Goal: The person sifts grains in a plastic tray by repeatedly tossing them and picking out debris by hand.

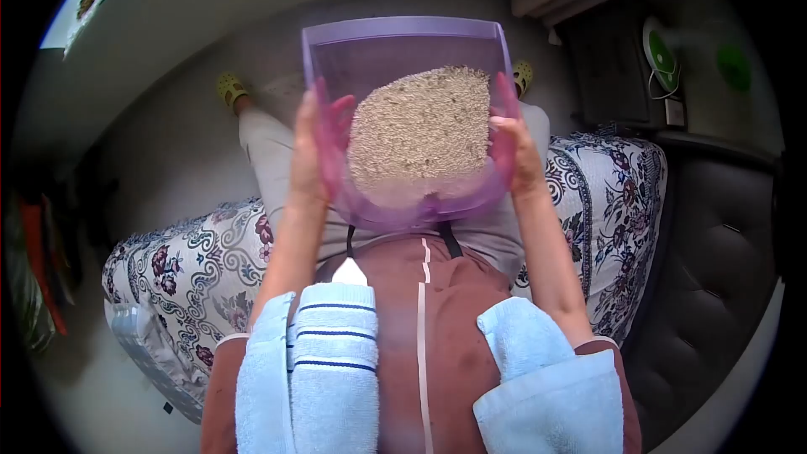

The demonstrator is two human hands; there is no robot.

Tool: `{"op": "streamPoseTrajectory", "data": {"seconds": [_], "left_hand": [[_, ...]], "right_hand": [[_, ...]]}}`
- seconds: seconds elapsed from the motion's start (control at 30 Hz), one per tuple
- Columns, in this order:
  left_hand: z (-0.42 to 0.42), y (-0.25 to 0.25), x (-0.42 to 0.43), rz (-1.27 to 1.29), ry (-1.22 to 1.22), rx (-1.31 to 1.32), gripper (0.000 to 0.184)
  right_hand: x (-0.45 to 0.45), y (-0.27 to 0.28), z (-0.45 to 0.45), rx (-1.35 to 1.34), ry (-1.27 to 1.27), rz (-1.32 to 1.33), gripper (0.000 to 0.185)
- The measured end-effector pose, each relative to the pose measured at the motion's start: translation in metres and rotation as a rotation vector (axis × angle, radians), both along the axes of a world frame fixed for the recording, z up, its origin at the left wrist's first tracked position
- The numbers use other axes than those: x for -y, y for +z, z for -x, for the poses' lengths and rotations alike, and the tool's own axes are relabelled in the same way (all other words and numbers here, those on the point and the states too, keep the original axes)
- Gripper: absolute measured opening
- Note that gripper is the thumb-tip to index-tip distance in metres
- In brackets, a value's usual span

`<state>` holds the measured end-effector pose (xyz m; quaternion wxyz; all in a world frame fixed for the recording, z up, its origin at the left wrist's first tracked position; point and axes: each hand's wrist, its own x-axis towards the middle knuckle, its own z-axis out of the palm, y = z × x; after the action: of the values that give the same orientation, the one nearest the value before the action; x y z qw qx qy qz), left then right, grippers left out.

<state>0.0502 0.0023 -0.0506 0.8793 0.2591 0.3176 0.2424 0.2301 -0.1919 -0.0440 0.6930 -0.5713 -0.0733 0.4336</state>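
A translucent purple container [403, 31] is held up over my lap, between my two hands. Small beige grains with some darker specks [420, 126] lie inside it, heaped more toward the right side. My left hand [311, 147] grips the container's left wall, its fingers partly seen through the plastic. On the opposite wall, my right hand [523, 151] holds the container in the same way. The container's near edge is slightly blurred.
I sit on a seat with a floral cover [189, 261]. A light blue towel [336, 353] hangs over my front. Yellow-green shoes [229, 91] are on the floor. At the right are a dark padded panel [714, 286] and a green-and-white round object [661, 55].
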Motion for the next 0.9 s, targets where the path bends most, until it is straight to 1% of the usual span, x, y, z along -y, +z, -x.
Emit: {"op": "streamPoseTrajectory", "data": {"seconds": [0.03, 0.07, 0.1, 0.13, 0.17, 0.2, 0.23, 0.27, 0.3, 0.33, 0.37, 0.4, 0.43, 0.5, 0.53, 0.63, 0.67, 0.7, 0.73, 0.77, 0.83, 0.87, 0.9], "left_hand": [[0.014, -0.017, -0.016, 0.099, -0.033, -0.017, 0.049], [0.025, -0.027, -0.029, 0.157, -0.08, 0.042, 0.049], [0.024, -0.021, -0.029, 0.103, -0.071, 0.026, 0.05], [0.019, -0.008, -0.027, 0.049, -0.062, 0.008, 0.051], [0.014, 0.0, -0.021, -0.007, -0.051, -0.011, 0.052], [0.002, 0.001, -0.007, -0.303, 0.015, -0.098, 0.058], [-0.006, 0.007, 0.013, -0.305, 0.085, -0.046, 0.058], [-0.011, 0.018, 0.03, -0.286, 0.106, -0.084, 0.059], [-0.012, 0.026, 0.042, -0.261, 0.121, -0.122, 0.06], [0.0, 0.014, 0.04, -0.27, 0.04, -0.268, 0.064], [0.006, 0.018, 0.03, -0.212, 0.042, -0.307, 0.062], [0.018, 0.004, 0.012, -0.097, 0.02, -0.257, 0.061], [0.027, -0.011, -0.007, 0.017, 0.007, -0.208, 0.061], [0.036, -0.019, -0.026, 0.087, -0.056, -0.203, 0.06], [0.04, -0.019, -0.031, 0.116, -0.083, -0.202, 0.06], [0.007, -0.007, 0.005, -0.154, 0.013, -0.128, 0.057], [-0.003, -0.002, 0.022, -0.151, 0.066, -0.093, 0.057], [-0.009, 0.001, 0.037, -0.143, 0.117, -0.055, 0.057], [-0.012, -0.002, 0.044, -0.182, 0.136, -0.025, 0.06], [-0.006, -0.007, 0.041, -0.121, 0.093, -0.065, 0.06], [0.024, -0.021, 0.015, 0.001, 0.013, -0.155, 0.061], [0.034, -0.029, -0.005, -0.013, -0.003, -0.159, 0.059], [0.044, -0.026, -0.023, 0.005, -0.054, -0.107, 0.06]], "right_hand": [[-0.007, 0.001, 0.01, 0.061, -0.019, -0.004, 0.076], [-0.019, 0.015, 0.028, 0.078, -0.025, 0.005, 0.076], [-0.025, 0.02, 0.037, 0.095, -0.027, 0.011, 0.076], [-0.022, 0.013, 0.028, 0.085, 0.006, 0.098, 0.076], [-0.015, 0.002, 0.014, -0.035, 0.048, 0.069, 0.076], [-0.005, -0.01, -0.004, -0.152, 0.085, 0.037, 0.076], [0.005, -0.017, -0.016, -0.214, 0.104, -0.011, 0.077], [0.014, -0.024, -0.029, -0.277, 0.124, -0.056, 0.077], [0.011, -0.021, -0.025, -0.232, 0.085, -0.089, 0.077], [0.005, -0.015, -0.016, -0.186, 0.045, -0.116, 0.077], [0.001, -0.012, -0.007, -0.143, 0.006, -0.139, 0.076], [0.001, -0.025, 0.0, 0.088, -0.017, -0.013, 0.074], [-0.009, 0.0, 0.022, 0.016, -0.042, 0.189, 0.071], [-0.022, 0.004, 0.046, -0.033, -0.053, 0.085, 0.07], [-0.021, -0.007, 0.044, 0.016, -0.05, 0.125, 0.072], [-0.004, -0.004, 0.0, -0.16, 0.089, 0.111, 0.076], [0.01, -0.017, -0.02, -0.178, 0.117, 0.091, 0.079], [0.014, -0.013, -0.027, -0.232, 0.1, 0.044, 0.081], [0.014, -0.012, -0.025, -0.227, 0.072, -0.014, 0.081], [0.013, -0.014, -0.021, -0.222, 0.048, -0.067, 0.081], [0.005, -0.026, 0.001, 0.012, 0.028, -0.021, 0.079], [-0.009, -0.015, 0.024, 0.15, 0.021, -0.003, 0.082], [-0.01, -0.018, 0.042, 0.047, -0.022, 0.033, 0.079]]}}
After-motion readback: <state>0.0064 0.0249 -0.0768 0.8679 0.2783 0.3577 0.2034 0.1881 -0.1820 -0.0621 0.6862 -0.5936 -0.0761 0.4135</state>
